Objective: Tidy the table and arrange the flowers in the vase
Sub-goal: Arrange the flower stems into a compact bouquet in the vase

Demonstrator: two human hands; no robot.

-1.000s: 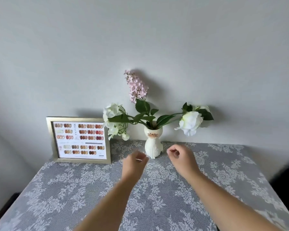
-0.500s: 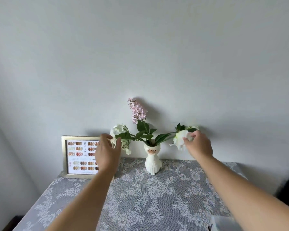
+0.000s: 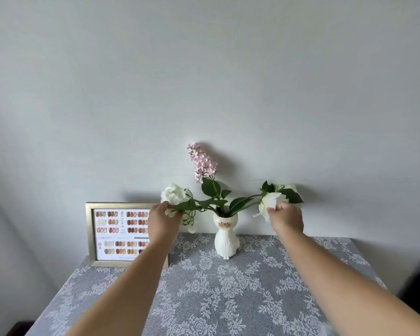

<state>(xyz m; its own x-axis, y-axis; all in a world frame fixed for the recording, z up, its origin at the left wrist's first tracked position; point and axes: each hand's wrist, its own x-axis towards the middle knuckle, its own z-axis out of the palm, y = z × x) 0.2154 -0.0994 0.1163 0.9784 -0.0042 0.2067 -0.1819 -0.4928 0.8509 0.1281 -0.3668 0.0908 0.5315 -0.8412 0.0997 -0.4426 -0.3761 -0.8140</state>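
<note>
Left to right. Gold picture frame [image 3: 92,235] with a nail-colour chart, upright at the wall, partly behind the left hand [image 3: 164,223]. Left fingers closed on the leafy stem just below the left white bloom [image 3: 173,195], bloom directly above the knuckles. White cat-shaped vase [image 3: 226,236] between the two hands, apart from both, on the lace tablecloth [image 3: 228,292]; pink flower spike [image 3: 202,163] upright from its mouth. Right hand [image 3: 286,220] with fingertips pinched on the lower petals of the right white bloom [image 3: 272,202], green leaves [image 3: 292,195] beyond the fingers. Likely light, springy stems, soft crushable petals; best held on the stem close under each head. Narrow vase likely easy to tip under sideways pull.
</note>
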